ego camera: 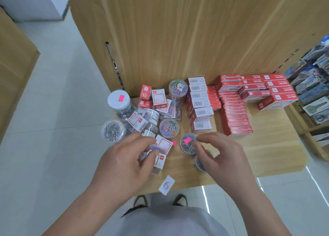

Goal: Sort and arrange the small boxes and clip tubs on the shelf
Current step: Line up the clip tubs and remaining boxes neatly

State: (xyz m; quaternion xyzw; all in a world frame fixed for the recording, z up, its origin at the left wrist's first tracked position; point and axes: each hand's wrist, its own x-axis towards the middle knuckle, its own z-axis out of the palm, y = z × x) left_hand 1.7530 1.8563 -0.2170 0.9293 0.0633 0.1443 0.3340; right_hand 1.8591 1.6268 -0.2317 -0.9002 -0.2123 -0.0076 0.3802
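Sorting looks midway: the right hand [219, 157] pinches a pink-stickered clip tub [187, 145] near the shelf [267, 155] front, the left hand [124, 162] curls round a labelled clear box [162, 145] in the jumble, and both probably need grouping beside the tidy red boxes [236, 114].

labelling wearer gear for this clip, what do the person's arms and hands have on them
Nothing is worn on them. The left hand and right hand are bare: no gloves, rings or watch show. The left forearm and right forearm are bare to the frame's edge, with no sleeve in view. Below them are a light grey top and dark shoes.
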